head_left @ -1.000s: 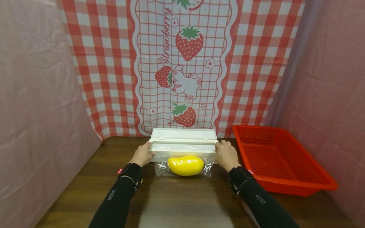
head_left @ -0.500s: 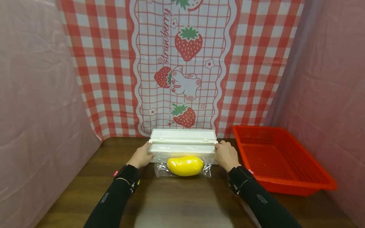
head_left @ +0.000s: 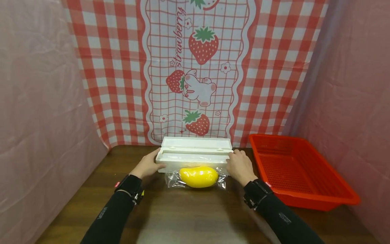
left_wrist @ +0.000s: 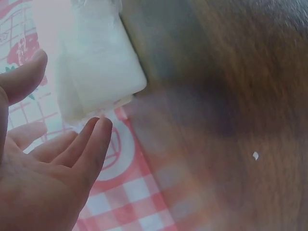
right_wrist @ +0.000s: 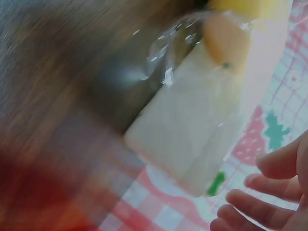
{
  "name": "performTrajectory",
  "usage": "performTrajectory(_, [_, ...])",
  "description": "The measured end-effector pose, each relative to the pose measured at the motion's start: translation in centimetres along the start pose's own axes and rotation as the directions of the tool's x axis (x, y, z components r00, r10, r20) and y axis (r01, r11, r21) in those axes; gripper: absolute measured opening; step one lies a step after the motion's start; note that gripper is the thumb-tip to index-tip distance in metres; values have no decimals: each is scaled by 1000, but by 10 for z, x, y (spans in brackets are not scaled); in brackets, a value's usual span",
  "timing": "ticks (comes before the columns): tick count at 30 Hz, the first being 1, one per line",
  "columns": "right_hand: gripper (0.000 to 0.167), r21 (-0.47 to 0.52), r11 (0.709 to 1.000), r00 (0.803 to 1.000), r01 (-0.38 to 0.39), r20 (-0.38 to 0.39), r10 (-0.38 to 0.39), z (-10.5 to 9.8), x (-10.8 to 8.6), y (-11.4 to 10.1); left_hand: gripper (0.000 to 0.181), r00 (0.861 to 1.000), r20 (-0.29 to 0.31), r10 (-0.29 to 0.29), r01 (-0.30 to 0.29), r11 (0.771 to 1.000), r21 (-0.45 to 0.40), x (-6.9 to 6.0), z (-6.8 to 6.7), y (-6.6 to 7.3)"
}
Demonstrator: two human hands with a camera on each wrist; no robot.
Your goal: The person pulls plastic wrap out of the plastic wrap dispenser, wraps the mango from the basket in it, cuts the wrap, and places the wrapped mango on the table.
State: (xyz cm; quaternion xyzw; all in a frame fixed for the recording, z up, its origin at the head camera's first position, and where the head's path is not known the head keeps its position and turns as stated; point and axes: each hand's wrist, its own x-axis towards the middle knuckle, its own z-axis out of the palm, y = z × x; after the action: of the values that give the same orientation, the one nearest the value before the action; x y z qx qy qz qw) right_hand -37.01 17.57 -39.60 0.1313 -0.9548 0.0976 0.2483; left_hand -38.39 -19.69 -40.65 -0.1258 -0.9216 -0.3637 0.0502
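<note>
A long white cling film dispenser [head_left: 195, 158] lies at the back of the table with its lid [head_left: 196, 143] raised. Clear film covers a yellow mango [head_left: 198, 177] against its front side. My left hand [head_left: 147, 166] is at the dispenser's left end; in the left wrist view its fingers [left_wrist: 89, 144] are extended, with the thumb spread away. At the other end is my right hand [head_left: 240, 166]. The right wrist view shows loosely bent, separated fingers [right_wrist: 255, 207] beside the dispenser [right_wrist: 183, 115], curled round nothing. Whether the right fingertips touch it is hard to tell.
A red plastic basket [head_left: 304, 196] stands on the right of the wooden table [head_left: 195, 213]. Behind hangs a red checked strawberry cloth [head_left: 118, 67]. Pink sheets [head_left: 42, 118] close off both sides. A small white speck [left_wrist: 255, 155] lies on the wood.
My left hand has moved slightly left and its fingers have loosened from the dispenser's end. The dispenser has shifted a little leftward at its front. The right hand and mango have barely moved.
</note>
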Motion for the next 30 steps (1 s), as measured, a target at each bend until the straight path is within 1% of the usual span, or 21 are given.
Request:
performTrajectory(2, [18,21,998,998,58,-31,-57,-2,-2,-5,76,1000,-11,22,-22,1000,10,0,-2,2])
performTrajectory(4, [20,46,991,991,125,-60,-122,-3,-4,-11,72,998,-23,59,-58,998,24,-1,-3,6])
performTrajectory(6, [24,67,980,981,185,-77,-180,-5,-6,-16,70,995,-39,96,-94,993,66,-1,-1,10])
performTrajectory(9, [30,77,968,970,239,-71,-234,-8,-10,-24,67,985,-60,159,-148,976,159,-2,3,19])
performTrajectory(11, [33,84,963,966,257,-39,-254,-10,-13,-28,66,977,-80,197,-176,960,218,-4,7,25])
performTrajectory(13, [37,95,959,964,266,1,-267,-11,-15,-31,63,964,-95,250,-219,942,256,-7,11,32])
performTrajectory(14, [39,103,958,962,269,19,-272,-12,-16,-32,62,954,-102,283,-247,931,269,-9,14,35])
performTrajectory(15, [40,109,955,959,276,30,-281,-12,-17,-33,59,942,-108,317,-277,918,283,-10,16,38])
performTrajectory(17, [44,122,950,953,288,59,-297,-10,-19,-34,53,914,-105,392,-343,884,316,-14,22,44])
performTrajectory(20, [50,128,943,942,307,98,-320,-6,-21,-35,45,877,-56,477,-431,834,344,-18,33,52])
performTrajectory(22, [55,130,942,937,308,132,-324,-3,-22,-35,43,864,-4,503,-469,808,356,-20,40,57])
performTrajectory(24, [58,133,943,932,306,162,-326,0,-23,-36,43,860,48,507,-490,797,355,-22,47,61])
performTrajectory(25, [59,135,943,929,306,173,-326,2,-23,-36,44,862,70,503,-492,793,360,-22,51,63])
performTrajectory(27, [61,140,942,926,305,189,-328,5,-23,-37,45,867,103,487,-488,788,376,-22,57,64])
performTrajectory(30, [63,149,938,920,312,200,-338,10,-23,-38,47,877,131,462,-473,786,399,-21,65,64])
